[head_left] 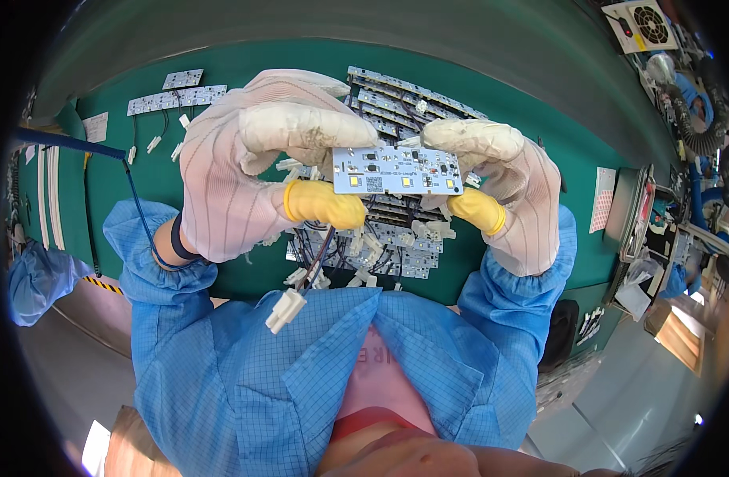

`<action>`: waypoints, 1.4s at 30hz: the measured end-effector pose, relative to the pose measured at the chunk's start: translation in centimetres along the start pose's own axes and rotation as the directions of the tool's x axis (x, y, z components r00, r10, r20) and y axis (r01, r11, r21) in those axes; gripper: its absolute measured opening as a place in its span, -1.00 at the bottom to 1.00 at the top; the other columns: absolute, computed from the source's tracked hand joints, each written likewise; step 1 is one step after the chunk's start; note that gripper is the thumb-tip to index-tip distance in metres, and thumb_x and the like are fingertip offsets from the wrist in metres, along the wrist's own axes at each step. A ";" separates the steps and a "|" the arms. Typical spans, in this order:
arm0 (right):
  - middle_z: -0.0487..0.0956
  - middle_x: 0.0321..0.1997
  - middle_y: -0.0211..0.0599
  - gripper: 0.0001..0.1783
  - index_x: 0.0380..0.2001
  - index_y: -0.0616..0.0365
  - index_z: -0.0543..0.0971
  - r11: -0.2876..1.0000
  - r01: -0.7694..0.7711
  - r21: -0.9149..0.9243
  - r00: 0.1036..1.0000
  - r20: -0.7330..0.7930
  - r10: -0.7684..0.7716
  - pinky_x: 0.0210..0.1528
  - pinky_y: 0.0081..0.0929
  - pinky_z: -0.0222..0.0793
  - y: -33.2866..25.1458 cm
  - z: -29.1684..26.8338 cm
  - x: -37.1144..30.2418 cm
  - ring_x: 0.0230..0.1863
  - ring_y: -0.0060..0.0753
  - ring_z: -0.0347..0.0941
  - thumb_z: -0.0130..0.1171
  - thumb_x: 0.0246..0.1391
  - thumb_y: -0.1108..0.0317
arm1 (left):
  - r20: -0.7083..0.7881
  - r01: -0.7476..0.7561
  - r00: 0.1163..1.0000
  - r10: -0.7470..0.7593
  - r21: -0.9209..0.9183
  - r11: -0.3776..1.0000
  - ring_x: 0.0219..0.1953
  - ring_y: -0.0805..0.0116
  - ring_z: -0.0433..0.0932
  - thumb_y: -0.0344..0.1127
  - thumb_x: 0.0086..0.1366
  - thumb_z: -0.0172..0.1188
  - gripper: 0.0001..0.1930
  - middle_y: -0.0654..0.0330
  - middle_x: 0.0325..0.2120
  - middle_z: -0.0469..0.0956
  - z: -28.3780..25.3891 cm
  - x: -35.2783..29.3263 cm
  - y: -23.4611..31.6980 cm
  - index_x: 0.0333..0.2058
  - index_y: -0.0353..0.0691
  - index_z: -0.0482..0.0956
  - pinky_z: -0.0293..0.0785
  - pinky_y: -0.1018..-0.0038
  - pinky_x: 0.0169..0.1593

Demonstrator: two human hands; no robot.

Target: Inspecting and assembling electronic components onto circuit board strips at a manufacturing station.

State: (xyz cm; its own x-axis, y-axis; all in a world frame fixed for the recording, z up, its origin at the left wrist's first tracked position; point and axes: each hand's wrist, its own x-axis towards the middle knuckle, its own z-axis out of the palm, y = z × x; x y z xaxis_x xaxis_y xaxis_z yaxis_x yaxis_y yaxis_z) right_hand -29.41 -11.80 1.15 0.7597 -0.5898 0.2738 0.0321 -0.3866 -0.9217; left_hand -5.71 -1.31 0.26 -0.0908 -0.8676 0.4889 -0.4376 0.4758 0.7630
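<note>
"Left hand and right hand: what have they got?"

"Both hands pinch one white circuit board by its ends."

"Where is it?"

"Above stacked boards on the green worktop, a white connector hanging nearby."

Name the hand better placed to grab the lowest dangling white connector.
The left hand, I'd judge: the white connector hangs nearer to it than to the right hand. Both hands hold the circuit board, so the right would need to support it alone.
</note>
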 end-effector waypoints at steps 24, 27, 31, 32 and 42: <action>0.58 -0.14 -0.17 -0.42 -0.05 0.31 0.50 0.985 -0.157 -0.076 0.986 0.040 0.160 -0.25 -0.56 0.46 -1.4 -0.6 0.0 -0.29 -0.50 0.53 0.47 -0.18 0.39 | 0.024 -0.036 0.999 0.035 0.071 0.997 -0.21 0.20 0.56 0.02 -0.03 0.38 -0.42 0.05 -0.31 0.64 0.1 0.7 -0.8 -0.13 -0.31 0.57 0.38 0.11 0.08; 0.60 -0.19 -0.24 -0.43 -0.04 0.28 0.51 0.990 -0.087 -0.107 0.996 0.023 0.090 -0.24 -0.56 0.41 -1.2 -0.6 -0.1 -0.35 -0.54 0.52 0.47 -0.17 0.35 | 0.035 -0.033 0.999 0.030 0.066 0.997 -0.20 0.19 0.57 0.03 0.00 0.37 -0.44 0.08 -0.32 0.64 0.0 0.6 -0.7 -0.13 -0.29 0.58 0.40 0.14 0.07; 0.61 -0.24 -0.28 -0.42 -0.05 0.25 0.52 0.992 -0.040 -0.117 0.999 0.014 0.042 -0.25 -0.58 0.38 -0.8 -0.7 -0.4 -0.37 -0.55 0.51 0.47 -0.18 0.34 | 0.016 -0.068 0.998 0.067 0.099 0.993 -0.20 0.21 0.57 -0.04 0.03 0.37 -0.49 0.09 -0.32 0.64 0.3 0.7 -0.4 -0.13 -0.28 0.58 0.43 0.24 0.03; 0.61 -0.24 -0.28 -0.42 -0.05 0.25 0.52 0.994 -0.031 -0.109 0.999 0.019 0.033 -0.25 -0.58 0.38 -0.7 -0.7 -0.4 -0.37 -0.55 0.51 0.47 -0.18 0.34 | 0.015 -0.065 0.998 0.064 0.111 0.992 -0.20 0.21 0.57 -0.04 0.03 0.37 -0.49 0.09 -0.32 0.64 0.4 0.7 -0.1 -0.13 -0.28 0.58 0.43 0.24 0.03; 0.51 -0.51 -0.30 -0.70 -0.36 0.24 0.54 0.868 -0.476 0.142 0.857 0.297 0.421 -0.41 -0.49 0.35 0.2 -1.2 0.7 -0.52 -0.38 0.43 0.07 0.15 0.18 | 0.280 -0.112 0.958 -0.059 0.554 0.825 -0.12 0.19 0.47 -0.35 0.12 0.17 -0.65 0.28 -0.22 0.50 -0.4 -0.9 -1.4 -0.07 -0.06 0.53 0.37 0.36 -0.01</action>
State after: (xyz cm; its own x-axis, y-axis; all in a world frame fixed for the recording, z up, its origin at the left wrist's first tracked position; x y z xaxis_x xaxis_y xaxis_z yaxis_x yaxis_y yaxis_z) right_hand -29.68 -13.12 1.46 0.8576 -0.4573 -0.2355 -0.2417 0.0459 -0.9693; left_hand -4.69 -1.15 -1.09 -0.3121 -0.8997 0.3051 -0.8465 0.4092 0.3405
